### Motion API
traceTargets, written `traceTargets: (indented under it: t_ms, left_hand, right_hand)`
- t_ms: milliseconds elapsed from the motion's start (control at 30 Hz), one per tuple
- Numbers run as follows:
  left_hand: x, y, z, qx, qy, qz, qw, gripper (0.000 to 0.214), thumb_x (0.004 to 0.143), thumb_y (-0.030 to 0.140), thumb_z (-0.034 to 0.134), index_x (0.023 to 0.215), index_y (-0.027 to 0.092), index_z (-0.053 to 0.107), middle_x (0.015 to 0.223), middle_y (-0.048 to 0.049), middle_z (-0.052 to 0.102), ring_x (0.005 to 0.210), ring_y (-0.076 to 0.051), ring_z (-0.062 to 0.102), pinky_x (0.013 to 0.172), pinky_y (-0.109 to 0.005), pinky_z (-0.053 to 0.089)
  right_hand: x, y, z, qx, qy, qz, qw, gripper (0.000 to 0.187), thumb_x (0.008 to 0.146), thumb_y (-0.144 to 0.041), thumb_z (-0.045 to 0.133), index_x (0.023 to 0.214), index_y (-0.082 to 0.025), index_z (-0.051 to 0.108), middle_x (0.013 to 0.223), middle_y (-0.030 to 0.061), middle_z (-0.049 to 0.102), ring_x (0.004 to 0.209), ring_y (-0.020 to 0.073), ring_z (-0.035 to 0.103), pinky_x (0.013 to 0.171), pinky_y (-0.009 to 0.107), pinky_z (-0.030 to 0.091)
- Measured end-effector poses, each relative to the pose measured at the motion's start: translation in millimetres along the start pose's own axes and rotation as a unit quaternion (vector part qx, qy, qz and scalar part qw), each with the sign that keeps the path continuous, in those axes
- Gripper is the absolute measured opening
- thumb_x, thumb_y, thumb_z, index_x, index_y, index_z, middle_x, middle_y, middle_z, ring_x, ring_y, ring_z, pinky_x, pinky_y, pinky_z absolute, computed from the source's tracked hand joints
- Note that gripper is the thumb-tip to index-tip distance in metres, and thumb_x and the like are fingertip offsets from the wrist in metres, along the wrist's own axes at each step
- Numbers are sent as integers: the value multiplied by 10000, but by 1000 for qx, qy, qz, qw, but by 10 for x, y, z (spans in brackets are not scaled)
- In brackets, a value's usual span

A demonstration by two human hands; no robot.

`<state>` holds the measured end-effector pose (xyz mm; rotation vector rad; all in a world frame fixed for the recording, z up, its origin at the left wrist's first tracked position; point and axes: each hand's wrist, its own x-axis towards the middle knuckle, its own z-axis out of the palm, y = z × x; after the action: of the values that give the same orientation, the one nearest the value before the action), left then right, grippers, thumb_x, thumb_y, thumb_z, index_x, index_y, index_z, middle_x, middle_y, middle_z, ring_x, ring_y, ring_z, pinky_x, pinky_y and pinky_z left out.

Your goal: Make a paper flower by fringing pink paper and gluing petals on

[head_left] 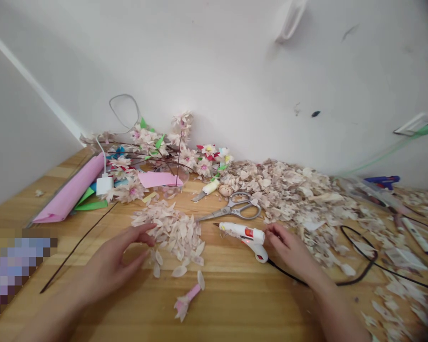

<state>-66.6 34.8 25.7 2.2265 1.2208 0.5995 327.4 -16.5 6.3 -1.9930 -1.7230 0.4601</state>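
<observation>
My left hand (114,261) reaches in from the left, thumb and fingers apart, with nothing visible between them. Its fingertips are at the left edge of a heap of pale dried petals (180,232). A white hot glue gun (242,232) lies on its side on the table, nozzle to the left, a small red light lit. My right hand (288,247) is at its back end, fingers bunched together; whether they touch the gun or pinch something is hidden. In front of the heap lies a small flower (187,301) of pink paper and pale petals, with a loose petal at its stem end.
Grey scissors (238,207) and a craft knife (206,191) lie behind the gun. Finished flower branches (157,142) and a pink paper roll (74,190) fill the back left. A large petal pile (288,190) spreads along the wall. The black cord (356,280) loops at right.
</observation>
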Motion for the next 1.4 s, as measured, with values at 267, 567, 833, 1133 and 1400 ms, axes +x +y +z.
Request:
traceTargets:
  t_ms: [267,567,833,1133,1400]
  left_hand:
    - [12,-115,-193,10,76,-75,994,442,811,383,462,1231,267,387,800,-3,637,733,-183,610,495,-202,459]
    - [-82,-334,-334,54,-18,-113,992,489,641,294,616,1118,282,506,807,3,631,777,-226,610,721,-290,463]
    - [-80,-401,-251,55,-27,-116,991,423,632,215,515,1054,213,547,839,-47,660,805,-240,621,739,-331,480]
    - [-48,-364,-233,84,-35,-108,990,333,718,285,523,1048,241,538,893,-46,661,811,-233,617,717,-297,460]
    - [-116,-380,-355,25,-23,-103,994,351,742,333,520,1087,271,504,868,-23,645,781,-214,605,714,-295,470]
  right_hand:
    - [-45,-123,-37,17,-62,-41,997,162,784,-221,359,839,-213,512,814,19,600,768,195,567,692,301,433]
    - [-110,-185,32,58,-106,-142,982,444,616,-100,444,1051,-169,501,969,71,575,883,234,551,777,362,451]
    - [-94,-162,231,28,-85,-94,992,384,697,-211,506,1074,-173,563,1030,82,615,909,262,574,813,402,448]
    - [-69,-101,313,35,-97,-64,993,300,756,-299,512,1017,-167,581,961,79,649,839,251,602,767,396,472]
    - [-65,-183,293,73,-99,-64,990,297,768,-318,524,1003,-154,603,973,82,666,864,252,613,786,387,472]
